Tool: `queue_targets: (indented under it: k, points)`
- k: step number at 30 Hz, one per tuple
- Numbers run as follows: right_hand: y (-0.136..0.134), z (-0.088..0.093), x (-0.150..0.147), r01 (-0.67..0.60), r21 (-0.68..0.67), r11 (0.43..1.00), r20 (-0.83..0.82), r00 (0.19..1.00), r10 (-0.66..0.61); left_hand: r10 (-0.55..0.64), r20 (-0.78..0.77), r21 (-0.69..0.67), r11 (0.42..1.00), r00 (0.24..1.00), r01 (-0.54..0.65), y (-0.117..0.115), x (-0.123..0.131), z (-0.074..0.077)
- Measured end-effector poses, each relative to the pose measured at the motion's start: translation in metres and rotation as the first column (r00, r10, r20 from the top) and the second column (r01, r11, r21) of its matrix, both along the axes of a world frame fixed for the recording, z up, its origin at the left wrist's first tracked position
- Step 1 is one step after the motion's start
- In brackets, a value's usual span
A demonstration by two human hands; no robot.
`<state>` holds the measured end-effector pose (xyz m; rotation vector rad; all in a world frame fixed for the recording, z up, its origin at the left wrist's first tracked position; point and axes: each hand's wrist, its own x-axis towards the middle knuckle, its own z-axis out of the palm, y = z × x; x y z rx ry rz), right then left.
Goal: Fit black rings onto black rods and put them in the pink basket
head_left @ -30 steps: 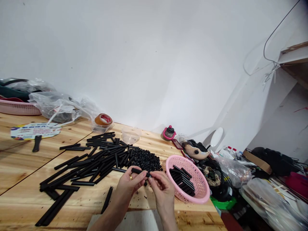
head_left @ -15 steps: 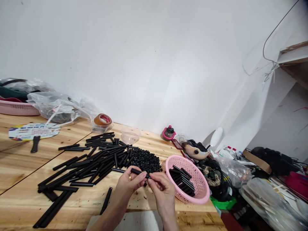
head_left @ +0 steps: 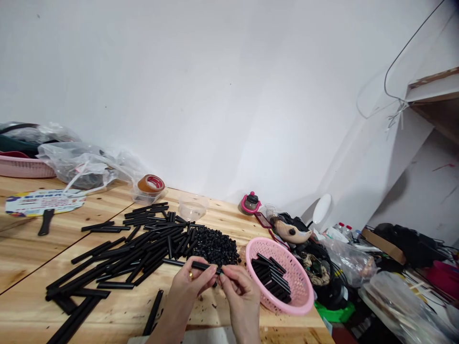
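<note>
A short black tube (head_left: 201, 265) lies across the fingers of my left hand (head_left: 184, 292), held between thumb and fingers. My right hand (head_left: 241, 292) pinches at the tube's right end; whether a small piece is also between those fingertips is hidden. Just beyond both hands is a heap of small black pieces (head_left: 215, 242). To the left spreads a loose pile of black tubes (head_left: 143, 248), and one single tube (head_left: 153, 313) rests beside my left forearm. A pink basket (head_left: 304, 291) with several black tubes inside stands right of my right hand.
Behind the pile are a clear plastic bowl (head_left: 193, 208) and a tape roll (head_left: 151, 184). A hand fan (head_left: 45, 203) and plastic bags (head_left: 82, 162) lie at the left. A pink-handled bottle (head_left: 251, 203) stands near the wall, with clutter along the right edge.
The view has shifted slightly. Both hands stay together at the tube, with the fingertips still meeting at its right end. The piles and basket look the same.
</note>
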<state>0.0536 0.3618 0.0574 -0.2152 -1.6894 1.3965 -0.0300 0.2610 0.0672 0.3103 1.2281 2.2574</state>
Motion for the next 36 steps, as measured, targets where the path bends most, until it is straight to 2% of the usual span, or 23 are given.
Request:
queue_targets:
  k: [9, 17, 23, 30, 36]
  points:
    - [0.0, 0.002, 0.001, -0.019, 0.007, 1.0, -0.009, 1.0, 0.019, -0.002, -0.136, -0.03, 1.0, 0.991, -0.002, -0.001, -0.004, 0.002]
    - [0.002, -0.001, 0.002, -0.059, 0.028, 0.998, 0.01, 0.998, 0.059, -0.053, -0.282, -0.094, 0.995, 0.958, 0.028, -0.004, -0.009, -0.007]
    - [-0.001, -0.001, 0.001, -0.076, 0.041, 0.996, 0.055, 0.996, 0.073, -0.052, -0.259, -0.067, 0.997, 0.965, 0.036, -0.004, -0.009, -0.007]
    - [0.001, -0.01, -0.002, 0.011, 0.048, 0.999, 0.003, 1.0, -0.011, -0.088, -0.037, 0.058, 0.994, 0.995, 0.09, -0.001, -0.001, -0.008]
    - [0.002, -0.002, 0.004, 0.033, 0.218, 0.975, -0.026, 0.999, -0.028, -0.109, -0.059, 0.061, 0.992, 0.992, 0.112, -0.003, -0.002, -0.005]
